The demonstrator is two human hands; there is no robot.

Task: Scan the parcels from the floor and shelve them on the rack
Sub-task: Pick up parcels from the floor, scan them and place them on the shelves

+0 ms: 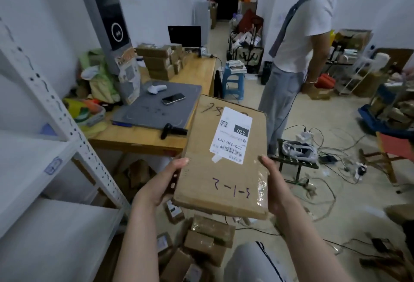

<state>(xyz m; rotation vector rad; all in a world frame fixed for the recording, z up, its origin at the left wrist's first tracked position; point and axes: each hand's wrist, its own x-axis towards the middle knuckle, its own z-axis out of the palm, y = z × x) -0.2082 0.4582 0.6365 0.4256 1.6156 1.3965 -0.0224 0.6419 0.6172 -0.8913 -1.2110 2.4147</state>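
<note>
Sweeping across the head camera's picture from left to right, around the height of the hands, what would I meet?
White rack → left hand → cardboard parcel → right hand → red-seated chair.

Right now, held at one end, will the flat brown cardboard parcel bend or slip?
The flat brown cardboard parcel is probably stiff: its edges look straight though the left grip and right grip hold only its near end. Being thin, it seems fairly light. The glossy clear tape beside the right grip may be slippery.
</note>
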